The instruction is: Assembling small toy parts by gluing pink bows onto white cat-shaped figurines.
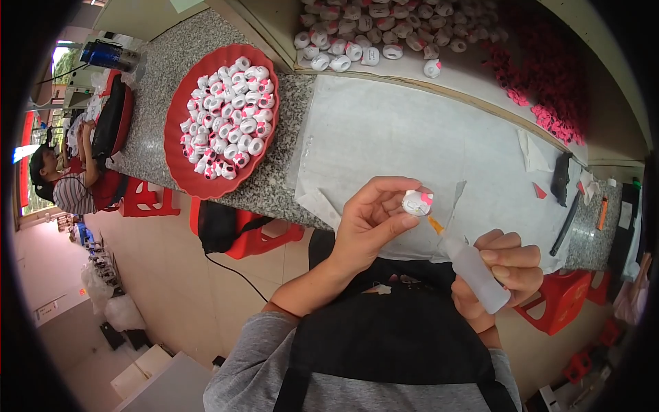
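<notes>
Between the thumb and fingers of my left hand [374, 218] is a small white cat-head figure [414, 203] with a pink bow on it. My right hand [509, 269] is wrapped round a translucent white squeeze bottle [479, 276]. The bottle's orange nozzle [435, 224] points up and left, its tip close by the lower right side of the figure. I cannot tell whether the tip touches it. Both hands are raised over the near edge of a white sheet [384, 137] on the worktop.
A red scalloped tray [180, 147] of similar figures stands to the left on the granite worktop [154, 103]. Beyond a wooden ledge lie many white figures [371, 55] and a heap of pink pieces [549, 117]. Another person [68, 175] sits far left. Red stools [250, 240] stand below.
</notes>
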Tool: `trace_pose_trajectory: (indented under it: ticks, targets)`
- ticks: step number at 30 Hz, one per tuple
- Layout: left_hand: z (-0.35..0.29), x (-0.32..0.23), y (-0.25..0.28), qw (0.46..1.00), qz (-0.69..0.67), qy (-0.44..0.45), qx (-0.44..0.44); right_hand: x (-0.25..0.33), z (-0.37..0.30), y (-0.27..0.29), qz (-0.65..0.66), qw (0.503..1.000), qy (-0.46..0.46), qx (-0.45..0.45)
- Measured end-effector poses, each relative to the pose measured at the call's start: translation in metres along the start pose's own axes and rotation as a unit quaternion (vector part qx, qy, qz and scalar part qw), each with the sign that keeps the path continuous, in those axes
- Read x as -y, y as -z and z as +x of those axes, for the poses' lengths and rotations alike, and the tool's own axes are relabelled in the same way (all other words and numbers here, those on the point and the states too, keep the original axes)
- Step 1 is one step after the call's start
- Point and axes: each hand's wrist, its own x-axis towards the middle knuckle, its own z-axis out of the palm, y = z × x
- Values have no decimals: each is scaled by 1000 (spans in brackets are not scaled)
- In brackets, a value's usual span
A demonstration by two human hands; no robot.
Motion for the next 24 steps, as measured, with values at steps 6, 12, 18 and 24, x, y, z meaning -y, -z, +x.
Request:
trace_pose_trajectory:
  ticks: [6,12,18,24]
  targets:
    - [-1,3,1,999,24,-42,13,0,0,-2,-11,1000,7,5]
    - [-2,4,4,990,111,-79,24,1,-2,-2,-13,1000,-17,23]
    - [0,3,5,985,139,-100,17,3,1,2,-1,998,-27,60]
    - [3,5,1,984,136,-115,30,-2,4,7,-36,998,-2,57]
